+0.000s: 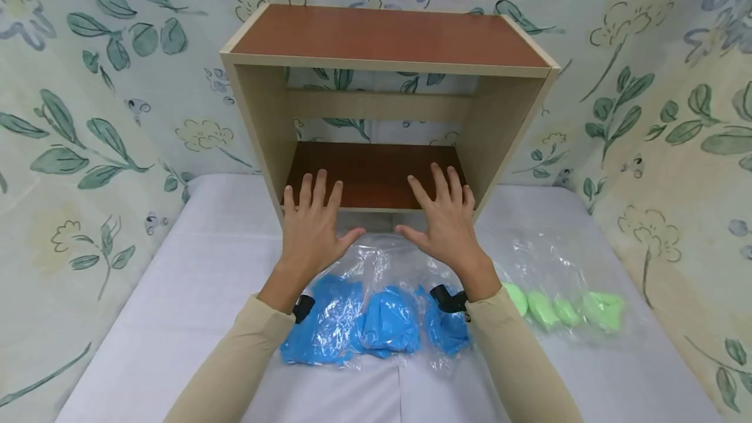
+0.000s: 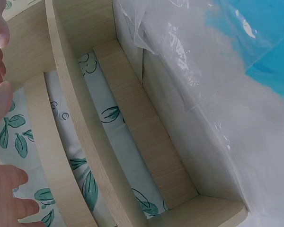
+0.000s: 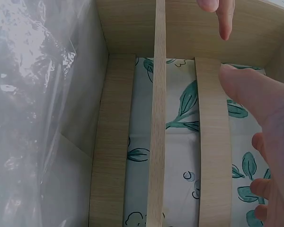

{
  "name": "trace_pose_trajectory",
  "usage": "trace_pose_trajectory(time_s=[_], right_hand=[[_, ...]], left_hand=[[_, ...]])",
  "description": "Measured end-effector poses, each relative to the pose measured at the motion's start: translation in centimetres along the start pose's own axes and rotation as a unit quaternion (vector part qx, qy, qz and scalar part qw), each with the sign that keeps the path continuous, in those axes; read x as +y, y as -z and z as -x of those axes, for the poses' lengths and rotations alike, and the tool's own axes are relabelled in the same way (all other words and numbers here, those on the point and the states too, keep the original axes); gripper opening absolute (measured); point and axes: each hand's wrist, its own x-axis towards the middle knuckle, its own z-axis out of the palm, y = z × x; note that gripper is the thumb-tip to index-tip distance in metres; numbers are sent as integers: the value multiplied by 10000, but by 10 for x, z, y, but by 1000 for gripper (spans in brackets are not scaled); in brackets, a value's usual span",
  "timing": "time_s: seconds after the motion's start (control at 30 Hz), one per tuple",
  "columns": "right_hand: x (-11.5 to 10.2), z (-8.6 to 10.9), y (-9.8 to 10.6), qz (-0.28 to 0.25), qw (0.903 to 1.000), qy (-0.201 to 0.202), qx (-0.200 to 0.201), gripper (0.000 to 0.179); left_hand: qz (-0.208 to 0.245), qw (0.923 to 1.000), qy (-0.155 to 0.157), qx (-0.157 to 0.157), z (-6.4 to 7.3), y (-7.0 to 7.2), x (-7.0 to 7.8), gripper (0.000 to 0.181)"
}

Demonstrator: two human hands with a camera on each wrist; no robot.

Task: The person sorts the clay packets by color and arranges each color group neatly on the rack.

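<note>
Head view: the left hand [image 1: 314, 230] and right hand [image 1: 446, 227], fingers spread wide and holding nothing, hover before the pale-wood shelf unit with red-brown boards [image 1: 382, 108] at twelve o'clock; clear plastic bags of blue material [image 1: 388, 322] lie at six, a clear bag of green pieces [image 1: 565, 311] at four. Left-wrist view: empty hand at nine. Right-wrist view: empty hand at three; level, matched palms probably serve best.
</note>
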Motion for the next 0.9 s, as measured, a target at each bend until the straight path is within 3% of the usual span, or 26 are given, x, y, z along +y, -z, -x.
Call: trace_pose_trajectory(time_s=[0.17,0.27,0.37,0.47,0.57,0.73,0.9], right_hand=[[0,2,0,-16,9999,-83,-87,92],[1,4,2,-224,9997,-105,44,83],[3,7,6,-692,9962,9,531,63],[6,13,12,-1240,9860,221,1089,43],[12,20,16,-1612,9771,344,1345,32],[22,34,20,-1841,9751,311,1199,25],[40,50,29,-1913,9771,102,922,23]], left_hand=[[-20,10000,-38,76,-1,-2,0,97],[10,9998,-109,151,-1,-1,0,92],[50,9991,-310,286,0,5,-1,81],[150,9973,-604,377,4,12,-5,69],[356,9950,-818,450,10,17,-10,63],[961,9880,-937,759,16,25,-22,58],[1689,9708,-781,1514,18,32,-44,48]])
